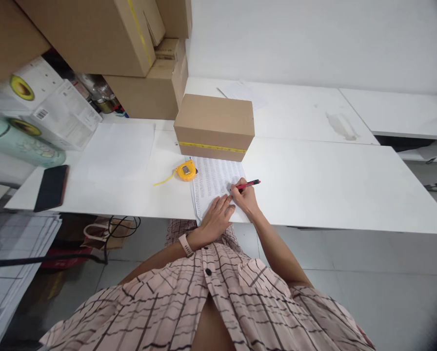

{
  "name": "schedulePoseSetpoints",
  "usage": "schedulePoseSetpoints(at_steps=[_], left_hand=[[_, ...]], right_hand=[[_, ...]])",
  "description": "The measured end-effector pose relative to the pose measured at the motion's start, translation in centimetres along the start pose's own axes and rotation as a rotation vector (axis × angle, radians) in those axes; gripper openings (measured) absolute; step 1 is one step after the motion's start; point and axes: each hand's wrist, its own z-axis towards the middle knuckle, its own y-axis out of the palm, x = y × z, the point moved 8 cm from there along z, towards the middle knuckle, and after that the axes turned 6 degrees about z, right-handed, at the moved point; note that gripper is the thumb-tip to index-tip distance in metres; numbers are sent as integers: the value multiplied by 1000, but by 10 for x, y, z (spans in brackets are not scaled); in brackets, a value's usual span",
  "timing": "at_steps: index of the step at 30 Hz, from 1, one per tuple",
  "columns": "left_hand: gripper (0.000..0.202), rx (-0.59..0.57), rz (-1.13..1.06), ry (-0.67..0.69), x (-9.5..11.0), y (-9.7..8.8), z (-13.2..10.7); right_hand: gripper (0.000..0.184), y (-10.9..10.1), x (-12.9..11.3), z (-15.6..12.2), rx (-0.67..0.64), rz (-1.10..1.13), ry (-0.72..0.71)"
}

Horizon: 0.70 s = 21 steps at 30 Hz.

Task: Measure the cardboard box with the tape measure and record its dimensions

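Observation:
My right hand (243,194) is closed round a red and black pen (248,185), its lower end over a printed sheet (213,178). Flat on the sheet's lower part lies my left hand (217,214), fingers stretched out beside the right one. Rows of small print cover the sheet, too small to read. Its far edge meets a brown cardboard box (214,119) with a yellow strip along its front. Left of the sheet rests a yellow tape measure (186,170), a short length of its tape pulled out to the left.
Blank white paper (119,148) and a dark phone (51,188) lie at the table's left. A mint-green bottle (21,141), white cartons (63,114) and stacked brown boxes (148,95) stand behind. The white table (324,180) extends right; a black cable (107,239) hangs below at left.

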Motion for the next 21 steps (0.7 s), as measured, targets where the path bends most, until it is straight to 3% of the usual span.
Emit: schedulePoseSetpoints(at_steps=[21], left_hand=[[50,4,23,6,1,0,1]], right_hand=[[25,-5,2,0,38,5,28]])
